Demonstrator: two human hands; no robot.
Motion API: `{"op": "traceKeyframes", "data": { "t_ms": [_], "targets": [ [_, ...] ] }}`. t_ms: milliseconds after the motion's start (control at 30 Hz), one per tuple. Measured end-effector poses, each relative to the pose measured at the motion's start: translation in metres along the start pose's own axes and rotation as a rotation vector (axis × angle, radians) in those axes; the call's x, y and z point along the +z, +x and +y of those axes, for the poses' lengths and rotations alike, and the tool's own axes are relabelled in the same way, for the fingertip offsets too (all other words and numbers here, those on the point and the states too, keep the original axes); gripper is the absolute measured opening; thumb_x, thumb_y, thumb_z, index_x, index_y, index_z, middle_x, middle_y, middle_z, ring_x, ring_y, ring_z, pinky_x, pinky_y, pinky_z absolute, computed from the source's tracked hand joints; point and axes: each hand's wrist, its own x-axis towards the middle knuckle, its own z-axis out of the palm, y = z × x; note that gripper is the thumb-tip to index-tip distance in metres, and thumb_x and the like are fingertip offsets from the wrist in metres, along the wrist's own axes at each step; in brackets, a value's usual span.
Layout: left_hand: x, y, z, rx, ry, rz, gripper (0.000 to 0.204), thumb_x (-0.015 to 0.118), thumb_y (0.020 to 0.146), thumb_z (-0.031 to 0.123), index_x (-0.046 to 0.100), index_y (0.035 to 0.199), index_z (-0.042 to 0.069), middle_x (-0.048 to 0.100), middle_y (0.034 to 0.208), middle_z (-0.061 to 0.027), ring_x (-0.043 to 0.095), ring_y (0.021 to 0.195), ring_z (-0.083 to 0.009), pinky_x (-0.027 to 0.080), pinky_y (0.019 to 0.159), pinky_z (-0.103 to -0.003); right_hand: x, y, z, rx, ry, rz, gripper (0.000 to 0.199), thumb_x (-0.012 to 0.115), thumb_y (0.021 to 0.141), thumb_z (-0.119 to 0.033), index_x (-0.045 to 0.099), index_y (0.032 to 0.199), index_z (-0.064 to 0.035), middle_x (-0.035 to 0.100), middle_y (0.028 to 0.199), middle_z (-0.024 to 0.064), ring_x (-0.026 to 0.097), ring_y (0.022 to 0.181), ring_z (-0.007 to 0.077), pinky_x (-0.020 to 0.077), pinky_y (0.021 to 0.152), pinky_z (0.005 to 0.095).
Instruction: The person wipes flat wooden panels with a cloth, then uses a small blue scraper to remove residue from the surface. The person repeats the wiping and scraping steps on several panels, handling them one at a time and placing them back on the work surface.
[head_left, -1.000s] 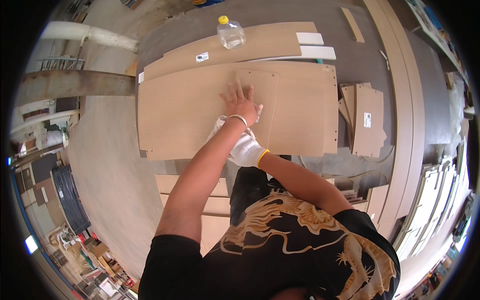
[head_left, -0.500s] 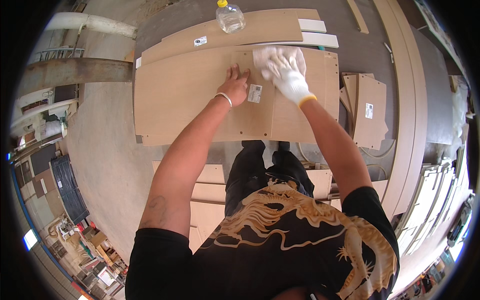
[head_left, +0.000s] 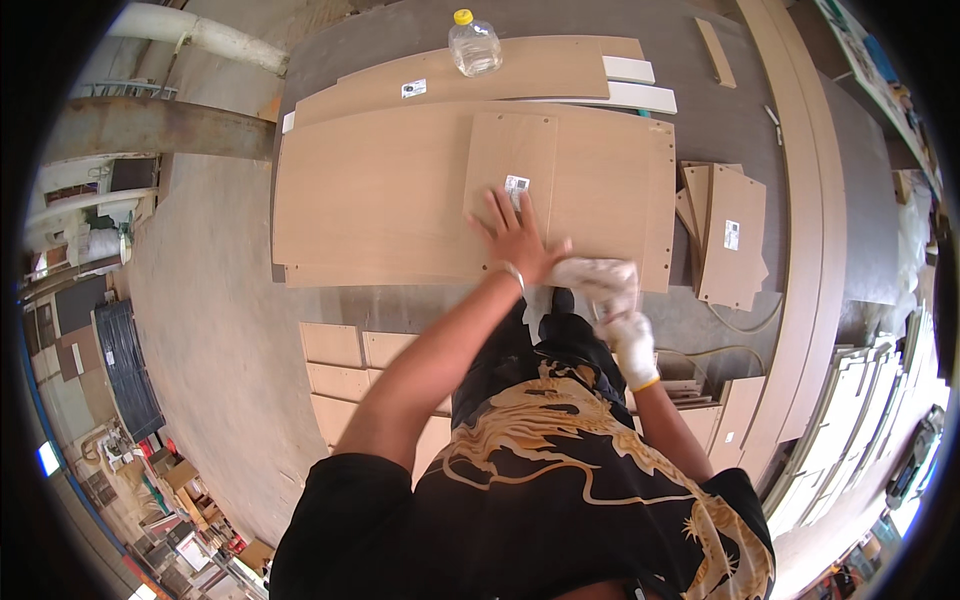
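Note:
A small tan panel [head_left: 510,145] with a printed label [head_left: 516,188] lies on top of a wide tan panel [head_left: 370,200] on the table. My bare left hand [head_left: 518,240] rests on the small panel's near part, fingers spread just below the label, holding nothing. At the wide panel's near edge, my right hand [head_left: 625,335] in a white glove grips a pale cloth [head_left: 600,275]. Motion blurs the cloth and the glove, so the fingers are hard to make out.
Behind the panels stands a clear bottle [head_left: 474,50] with a yellow cap on another tan board [head_left: 370,85]. White strips [head_left: 640,97] lie beside it. Small panels are stacked [head_left: 735,240] at right, near long boards [head_left: 815,230]. More panels [head_left: 335,380] sit below the table edge.
My right hand has drawn the cloth from the far part of the panel toward me to its near edge. My left hand has moved nearer and to the right.

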Motion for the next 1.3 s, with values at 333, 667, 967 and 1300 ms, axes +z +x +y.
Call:
{"op": "traceKeyframes", "data": {
  "t_ms": [333,667,967,1300],
  "targets": [
    [0.082,-0.064,-0.056,0.406,0.374,0.443,0.055,0.054,0.1,0.018,0.051,0.153,0.003,0.041,0.159,-0.0352,0.039,0.149,-0.052,0.045,0.106,-0.073,-0.078,0.041,-0.008,-0.231,1.351,-0.127,0.033,0.069,0.1,-0.022,0.058,0.131,-0.0258,0.066,0.108,0.0017,0.065,0.113,0.0233,0.0429,0.117,0.0639],
    [0.025,-0.091,-0.049,0.295,-0.137,0.435,0.067,0.061,0.091,0.004,0.049,0.157,0.009,0.046,0.156,-0.0345,0.053,0.142,-0.0459,0.057,0.1,-0.055,-0.04,0.101,0.001,0.002,1.329,-0.052,0.051,0.071,0.09,-0.008,0.056,0.136,-0.022,0.068,0.12,0.0009,0.068,0.111,0.025,0.0574,0.104,0.0546],
    [0.057,-0.082,-0.194,-0.324,-1.238,0.178,0.06,0.067,0.091,0.003,0.055,0.15,0.0,0.052,0.155,-0.0247,0.061,0.124,-0.0357,0.053,0.101,-0.048,0.013,0.127,-0.038,0.041,0.94,-0.014,0.027,0.066,0.088,-0.009,0.064,0.115,-0.0106,0.066,0.093,-0.0022,0.066,0.079,0.0165,0.0566,0.079,0.0339],
    [0.049,-0.047,-0.119,-0.053,-0.32,0.432,0.083,0.063,0.095,0.032,0.031,0.161,-0.007,0.026,0.172,-0.0262,0.018,0.161,-0.0446,0.014,0.13,-0.06,0.177,0.119,-0.099,-0.791,-1.025,-0.236,0.047,0.066,0.084,-0.019,0.067,0.129,-0.0077,0.054,0.143,0.0177,0.045,0.139,0.0435,0.0242,0.125,0.0602]
  ]
}}
